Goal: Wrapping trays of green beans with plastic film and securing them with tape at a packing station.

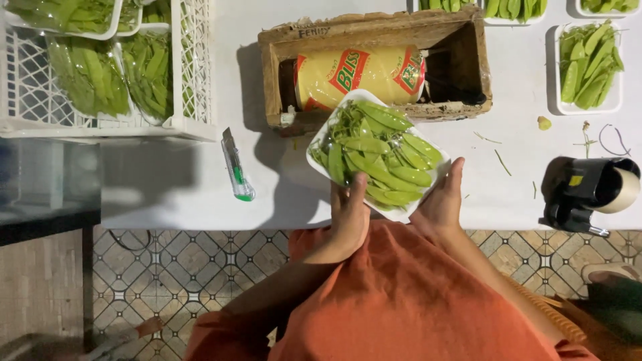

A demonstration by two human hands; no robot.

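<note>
Both hands, left (349, 212) and right (441, 200), clasped a pea tray (378, 155) by its near edge, tilted before the box (374, 70) for wrapping.

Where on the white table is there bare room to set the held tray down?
Free: the stretch between the green utility knife and the white tray of snow peas; also between the right hand and black tape dispenser. Crowded: white plastic crate, wooden box.

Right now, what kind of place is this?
Probably a small produce-packing station. Both hands, left hand and right hand, hold a film-wrapped white foam tray of green snow peas; a white plastic crate of wrapped trays and a black tape dispenser sit nearby.
</note>
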